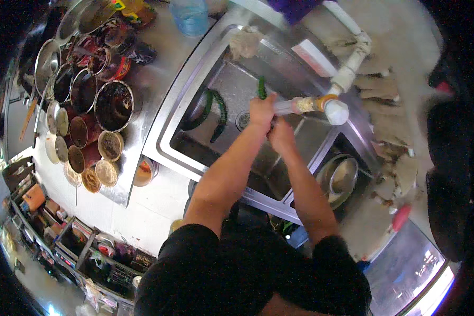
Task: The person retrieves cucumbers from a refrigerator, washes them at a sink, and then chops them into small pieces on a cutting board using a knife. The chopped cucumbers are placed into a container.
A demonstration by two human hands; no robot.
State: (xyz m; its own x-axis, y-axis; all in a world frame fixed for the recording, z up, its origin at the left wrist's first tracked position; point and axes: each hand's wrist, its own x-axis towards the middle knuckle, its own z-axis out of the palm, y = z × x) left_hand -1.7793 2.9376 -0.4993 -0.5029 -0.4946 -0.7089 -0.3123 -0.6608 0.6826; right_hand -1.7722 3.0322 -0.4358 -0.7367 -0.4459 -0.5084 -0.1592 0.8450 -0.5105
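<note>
A green cucumber (262, 87) sticks up past the fingers of my left hand (260, 110), which is closed around it above the sink basin (237, 77). Just below and to the right, my right hand (282, 136) is curled about the cucumber's lower part, mostly hidden by the fingers. A faucet spout with a clear sleeve (284, 108) reaches in from the right to the hands. Two more dark green curved cucumbers lie at the basin's left: one cucumber (221, 114) on the floor, another cucumber (202, 114) by the wall. The drain (243, 120) is partly covered by my left hand.
A metal counter (146, 102) on the left carries several pots and seasoning tubs (110, 145). A rag (245, 42) hangs at the sink's far corner. White pipe (345, 75) rises at right. Metal bowls (341, 175) sit in the smaller basin.
</note>
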